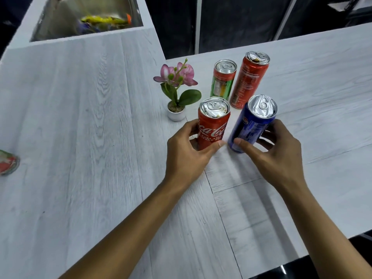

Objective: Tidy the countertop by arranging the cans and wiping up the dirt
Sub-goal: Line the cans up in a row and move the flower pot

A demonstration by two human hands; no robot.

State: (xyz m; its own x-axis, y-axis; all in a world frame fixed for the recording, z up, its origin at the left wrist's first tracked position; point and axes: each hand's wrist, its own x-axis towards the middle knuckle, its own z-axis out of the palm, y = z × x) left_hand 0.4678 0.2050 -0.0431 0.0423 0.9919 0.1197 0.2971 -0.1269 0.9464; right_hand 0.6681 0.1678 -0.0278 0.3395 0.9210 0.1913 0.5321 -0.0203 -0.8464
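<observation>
Several drink cans stand upright on the white wood-grain countertop. My left hand grips a red cola can low on its body, thumb in front and fingers behind. Beside it, my right hand grips a blue can the same way. Behind these stand a green and red can and a taller red can, both free of my hands.
A small white pot with a pink artificial orchid stands just left of the cans. A steel sink holding colourful items is set in the counter at the far left. A round red and green object lies at the left edge.
</observation>
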